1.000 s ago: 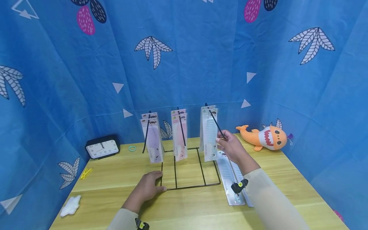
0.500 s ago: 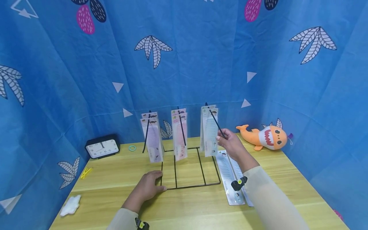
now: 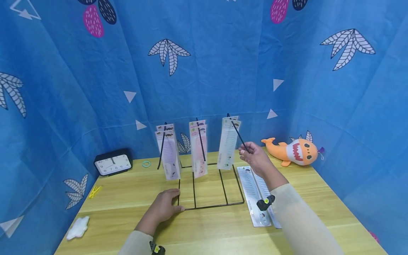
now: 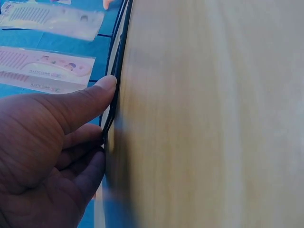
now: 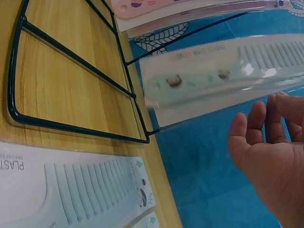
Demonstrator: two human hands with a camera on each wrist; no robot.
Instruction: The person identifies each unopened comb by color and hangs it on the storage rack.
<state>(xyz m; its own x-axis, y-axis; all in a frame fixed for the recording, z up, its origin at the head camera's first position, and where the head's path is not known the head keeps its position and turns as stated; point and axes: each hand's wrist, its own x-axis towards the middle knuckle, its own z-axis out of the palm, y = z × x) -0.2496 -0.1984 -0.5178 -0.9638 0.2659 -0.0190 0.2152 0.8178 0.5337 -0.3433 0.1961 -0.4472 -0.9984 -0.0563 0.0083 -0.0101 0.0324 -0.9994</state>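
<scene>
My left hand [image 3: 164, 205] holds the front left corner of a black wire rack [image 3: 210, 206], thumb on top and fingers beneath. On the rack's right hook hang packaged light-green combs [image 3: 227, 147], their lower ends slanted left. Just right of them is my right hand [image 3: 255, 161], near the hook's tip. In the right wrist view its fingers are loosely curled, apart from the nearest comb package [image 5: 199, 78]. Packaged purple combs [image 3: 170, 156] hang on the left hook and packaged pink combs [image 3: 199, 152] on the middle one.
Two more packaged combs [image 3: 253, 196] lie on the table right of the rack, partly under my right forearm. An orange plush shark [image 3: 294, 152] sits at back right. At left are a clock [image 3: 113, 164], a teal ring [image 3: 146, 164], a yellow clip [image 3: 95, 191] and a white pad [image 3: 78, 227].
The front light-green comb package has swung left, away from my right hand, which has let go of it. My left hand has stayed on the rack's corner.
</scene>
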